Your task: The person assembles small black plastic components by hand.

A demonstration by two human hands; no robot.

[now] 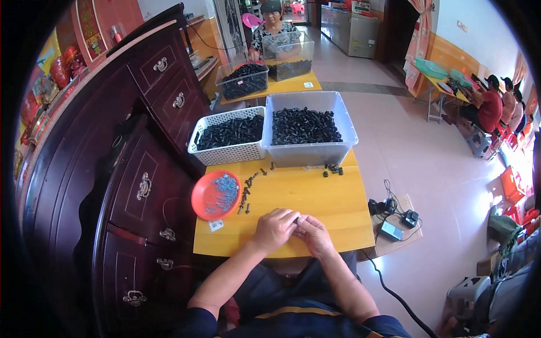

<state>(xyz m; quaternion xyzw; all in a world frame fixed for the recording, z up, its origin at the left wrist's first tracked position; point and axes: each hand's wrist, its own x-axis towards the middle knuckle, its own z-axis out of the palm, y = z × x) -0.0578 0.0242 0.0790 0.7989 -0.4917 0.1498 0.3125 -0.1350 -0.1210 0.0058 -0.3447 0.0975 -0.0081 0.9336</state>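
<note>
Both my hands meet over the near edge of the yellow table [332,208]. My left hand [275,230] and my right hand [315,235] are closed around a small dark part [296,220] that shows only between the fingertips; its kind is mostly hidden. Left of them lies a red plate [198,204] holding a heap of thin silvery screws [226,190]. Beside the plate, several small black plastic parts [246,194] form a loose row. More black pieces [333,169] lie near the clear bin, with a few screws by them.
A white perforated basket [228,155] and a clear plastic bin [310,152], both full of black parts, stand at the table's far side. Dark drawers [141,186] rise close on the left. Electronic devices and cables [391,230] lie on a low board at right. A person [273,34] sits opposite.
</note>
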